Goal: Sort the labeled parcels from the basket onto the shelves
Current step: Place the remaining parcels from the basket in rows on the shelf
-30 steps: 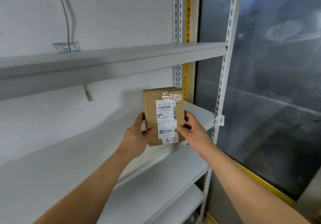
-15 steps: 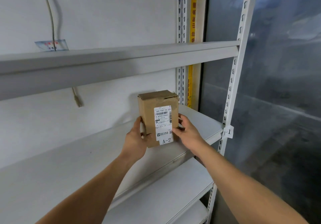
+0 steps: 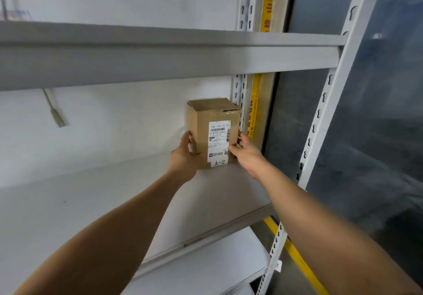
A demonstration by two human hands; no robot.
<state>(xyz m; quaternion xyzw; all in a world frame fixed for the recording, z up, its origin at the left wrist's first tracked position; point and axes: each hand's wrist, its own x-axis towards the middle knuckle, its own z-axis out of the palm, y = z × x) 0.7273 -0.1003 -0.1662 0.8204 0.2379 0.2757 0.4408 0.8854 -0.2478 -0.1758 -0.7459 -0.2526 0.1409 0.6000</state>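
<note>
- Cardboard parcel (image 3: 214,132) upright at the back right corner of the middle shelf (image 3: 96,205), close to the wall and just beside the rear slotted post (image 3: 239,102); label facing out, marked "A-2".
- Left hand (image 3: 184,157) clamped on the parcel's left side, fingers curled round the edge; right hand (image 3: 246,152) pinching the right edge, thumb on the label face.
- Whether the bottom rests fully on the shelf: cannot tell, lower edge partly hidden by the left hand.
- Best to press the parcel flat down first, then square it against the wall, keeping the label to the front for reading.
- Better to release one hand at a time, slowly; a tall narrow box may tip forward.
- Worth checking the shelf tag against "A-2"; the small tag on the front post (image 3: 277,265) too blurred to read.
- Middle shelf holding only this parcel in the visible part; upper shelf (image 3: 160,61) seen from below, contents hidden; lower shelf (image 3: 206,269) showing nothing on its visible part.
- Basket not in view.
</note>
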